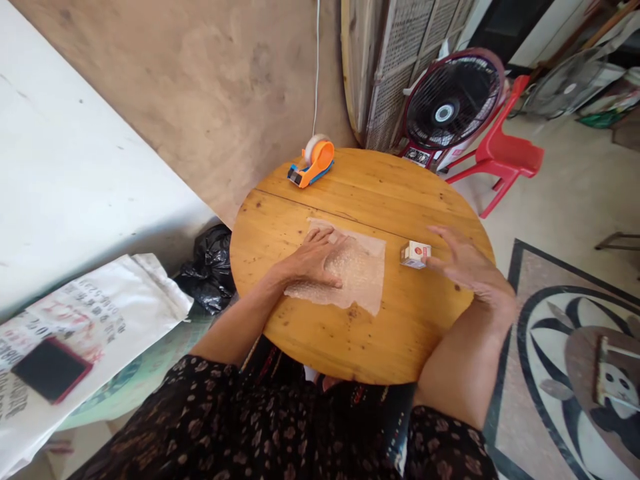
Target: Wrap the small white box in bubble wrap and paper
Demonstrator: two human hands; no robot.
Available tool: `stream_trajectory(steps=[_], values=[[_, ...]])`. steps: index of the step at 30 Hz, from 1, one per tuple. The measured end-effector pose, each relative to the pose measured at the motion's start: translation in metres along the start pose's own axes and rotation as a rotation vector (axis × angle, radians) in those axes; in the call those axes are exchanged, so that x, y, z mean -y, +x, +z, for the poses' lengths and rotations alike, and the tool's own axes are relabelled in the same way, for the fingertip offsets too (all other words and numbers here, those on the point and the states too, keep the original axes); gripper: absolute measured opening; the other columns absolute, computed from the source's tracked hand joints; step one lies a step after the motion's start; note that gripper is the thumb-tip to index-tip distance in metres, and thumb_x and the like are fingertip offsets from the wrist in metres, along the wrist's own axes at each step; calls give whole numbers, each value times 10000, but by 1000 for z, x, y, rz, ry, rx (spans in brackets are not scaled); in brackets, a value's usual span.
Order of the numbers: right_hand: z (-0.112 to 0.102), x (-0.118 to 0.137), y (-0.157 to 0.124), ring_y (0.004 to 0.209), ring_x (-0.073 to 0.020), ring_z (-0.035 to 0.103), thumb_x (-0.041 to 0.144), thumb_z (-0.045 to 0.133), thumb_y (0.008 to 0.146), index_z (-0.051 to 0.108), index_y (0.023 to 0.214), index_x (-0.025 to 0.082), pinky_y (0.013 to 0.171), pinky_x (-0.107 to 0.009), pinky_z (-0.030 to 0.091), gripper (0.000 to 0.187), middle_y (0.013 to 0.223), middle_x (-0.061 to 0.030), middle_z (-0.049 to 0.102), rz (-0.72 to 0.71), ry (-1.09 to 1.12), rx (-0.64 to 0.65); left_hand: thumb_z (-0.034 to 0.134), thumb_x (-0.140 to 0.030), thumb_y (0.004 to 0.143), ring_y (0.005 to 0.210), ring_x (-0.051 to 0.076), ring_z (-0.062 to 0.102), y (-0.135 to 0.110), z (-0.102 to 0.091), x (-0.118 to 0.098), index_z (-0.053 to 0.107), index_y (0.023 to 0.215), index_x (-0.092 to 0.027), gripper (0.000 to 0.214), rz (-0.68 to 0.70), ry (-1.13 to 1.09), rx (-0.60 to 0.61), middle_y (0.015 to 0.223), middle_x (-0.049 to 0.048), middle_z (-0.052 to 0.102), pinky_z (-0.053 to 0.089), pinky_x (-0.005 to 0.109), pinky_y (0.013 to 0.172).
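A sheet of bubble wrap [357, 273] lies spread on the round wooden table [350, 347]. Across its left part rests my left hand [315, 259], palm down with the fingers apart. To the right of the sheet stands a small white box with red print [414, 255]. My right hand [457, 260] is beside the box's right side, thumb and fingers parted, slightly blurred. The thumb is close to the box; whether it touches I cannot tell.
An orange tape dispenser [320, 163] sits at the table's far edge. Beyond are a standing fan [453, 100] and a red plastic chair [510, 153]. At left are a black plastic bag [213, 267], a white printed sack [100, 333] and a dark phone-like device [51, 369] on it.
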State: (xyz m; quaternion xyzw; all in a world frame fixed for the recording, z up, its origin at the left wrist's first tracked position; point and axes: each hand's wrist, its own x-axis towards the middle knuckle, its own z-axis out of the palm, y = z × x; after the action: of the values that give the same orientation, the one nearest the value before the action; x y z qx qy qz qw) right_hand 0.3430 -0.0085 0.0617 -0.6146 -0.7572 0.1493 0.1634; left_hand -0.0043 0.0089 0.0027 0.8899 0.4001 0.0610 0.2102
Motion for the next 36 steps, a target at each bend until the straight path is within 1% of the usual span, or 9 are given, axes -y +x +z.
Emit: stream_trajectory(steps=[3, 5, 8, 11, 16, 24, 29, 32, 36], values=[[-6, 29, -2, 1117, -319, 651, 445, 614, 851, 681, 1159, 249, 933, -467, 533, 372, 1197, -96, 694, -17, 236, -20, 736, -720, 663, 1494, 418, 242, 1, 2, 1, 341, 1535, -140, 1120, -8, 2, -21, 1544, 198, 410, 113, 562, 1249], [-4, 52, -1, 962, -259, 700, 436, 612, 868, 728, 1029, 245, 875, -406, 556, 276, 1030, -61, 746, -145, 366, 193, 740, -731, 645, 1477, 427, 262, 1, 3, 3, 393, 1496, -125, 1101, -13, 9, -35, 1484, 206, 468, 133, 572, 1241], [10, 80, 3, 976, -210, 706, 381, 586, 906, 750, 1042, 217, 905, -348, 546, 269, 1065, -55, 757, -415, 395, 549, 725, -740, 650, 1470, 432, 264, 2, 5, 5, 435, 1456, -110, 1064, -4, 24, -49, 1467, 223, 467, 152, 576, 1235], [33, 94, 8, 1065, -205, 683, 293, 523, 942, 739, 1101, 202, 976, -355, 517, 283, 1144, -66, 740, -571, 312, 682, 711, -749, 658, 1477, 420, 262, 2, 5, 5, 430, 1456, -121, 1053, -2, 31, -46, 1464, 217, 474, 140, 568, 1243], [62, 100, 12, 1181, -226, 609, 192, 485, 924, 680, 1199, 171, 1068, -406, 466, 338, 1233, -109, 677, -647, 187, 552, 748, -749, 616, 1494, 413, 249, 2, 7, 6, 396, 1483, -121, 1127, -45, 6, -62, 1518, 218, 430, 139, 563, 1248], [82, 99, 16, 1285, -343, 495, 166, 484, 894, 608, 1257, 98, 1061, -520, 431, 391, 1450, -226, 476, -333, -193, 192, 699, -766, 680, 1546, 381, 161, -1, 9, 11, 276, 1570, -157, 1158, -7, -16, -68, 1636, 189, 273, 32, 580, 1257], [67, 87, 19, 1260, -371, 497, 209, 467, 921, 656, 1237, 159, 1014, -544, 416, 372, 1460, -192, 503, -158, -289, 2, 705, -752, 692, 1539, 380, 174, -4, 7, 12, 274, 1574, -151, 1151, -21, -22, -55, 1649, 186, 242, 68, 594, 1250], [50, 72, 15, 1272, -390, 480, 256, 520, 896, 660, 1262, 160, 1007, -557, 386, 404, 1435, -186, 540, -67, -358, -6, 706, -752, 692, 1539, 381, 170, -4, 7, 13, 302, 1559, -134, 1139, -19, -9, -53, 1642, 203, 247, 54, 595, 1250], [37, 52, 12, 1136, -357, 563, 201, 530, 836, 719, 1126, 181, 950, -539, 398, 347, 1236, -145, 673, 78, -396, 157, 705, -752, 690, 1538, 386, 162, -3, 9, 14, 363, 1527, -151, 1086, -7, -1, -62, 1624, 207, 282, 26, 600, 1247]])
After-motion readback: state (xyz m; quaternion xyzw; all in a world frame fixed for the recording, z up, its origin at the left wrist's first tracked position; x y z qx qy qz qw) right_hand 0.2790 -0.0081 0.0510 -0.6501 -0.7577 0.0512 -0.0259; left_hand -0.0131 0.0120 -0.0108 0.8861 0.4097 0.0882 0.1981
